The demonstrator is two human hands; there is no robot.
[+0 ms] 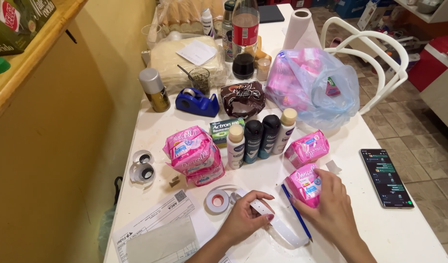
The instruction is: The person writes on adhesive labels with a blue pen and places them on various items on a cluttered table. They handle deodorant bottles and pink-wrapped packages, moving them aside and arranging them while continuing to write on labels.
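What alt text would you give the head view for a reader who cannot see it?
Seen from above, a person's right hand rests on a small pink packet on a white table, while the left hand holds a white label strip beside a blue pen. Behind them stand more pink packets, four spray bottles, a blue tape dispenser and a smartphone.

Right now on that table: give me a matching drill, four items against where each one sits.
Items:
1 phone
2 tape dispenser
3 pink packet
4 white label strip

Places:
A under the right hand
B by the left hand
C table's right edge
D beside the gold spray can

Pairs: 1-C, 2-D, 3-A, 4-B
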